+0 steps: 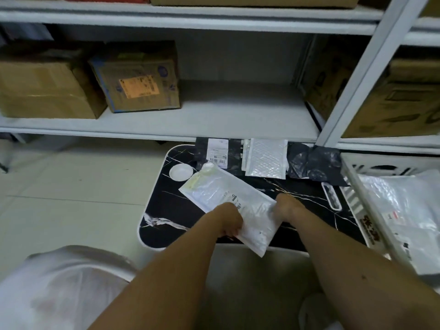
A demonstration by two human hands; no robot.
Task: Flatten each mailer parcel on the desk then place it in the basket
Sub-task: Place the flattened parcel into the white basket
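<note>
Your hands hold a white, glossy plastic bubble mailer [228, 206] with a printed barcode label, lying slantwise over the near middle of the worktop [166, 210], a black slab with white marble veins and a rounded pale rim. Your left hand [229, 221] grips the mailer's left edge with curled fingers; your right hand [287, 207] clamps its right edge, and the two hands sit apart with the mailer's near half between them. Its near corner hangs past the worktop's near edge, and its far left end looks puffed and crinkled.

At the far edge of the worktop lie three more parcels in a row: a black, wrinkled poly mailer with a white label [217, 152] on the left, a quilted white bubble mailer [266, 158] in the middle, and a crumpled black poly bag [314, 163] on the right. A round white dish-shaped recess [181, 172] sits in the worktop at far left, touching the held mailer's far corner.

To the right stands a white slotted plastic basket [357, 206], with shiny white mailers [400, 210] piled inside. Beyond the worktop runs a grey metal shelf [214, 117] carrying brown cardboard boxes [138, 77]. A white rumpled cloth [59, 287] lies at near left.
</note>
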